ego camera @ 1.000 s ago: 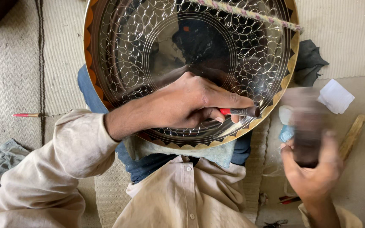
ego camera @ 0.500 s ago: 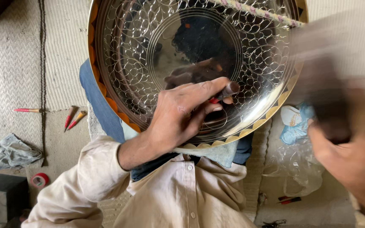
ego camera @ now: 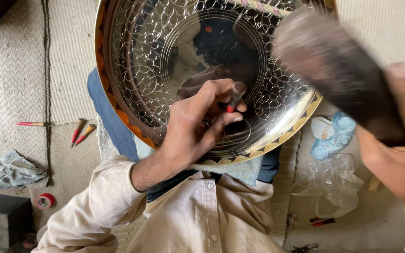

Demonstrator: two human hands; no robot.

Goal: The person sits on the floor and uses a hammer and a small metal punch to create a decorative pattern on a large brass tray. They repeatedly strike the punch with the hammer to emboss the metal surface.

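On my lap rests the big engraved metal tray (ego camera: 132,70), tilted up toward me. My left hand (ego camera: 198,126) pinches a short red-banded chisel (ego camera: 234,96) against its shiny face, while my right hand (ego camera: 394,154), blurred, grips a dark mallet (ego camera: 333,65) raised above the rim.

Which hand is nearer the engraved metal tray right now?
Left. The left hand rests on the engraved metal tray, holding a small punch against it. The right hand is raised off to the tray's right, gripping a blurred mallet.
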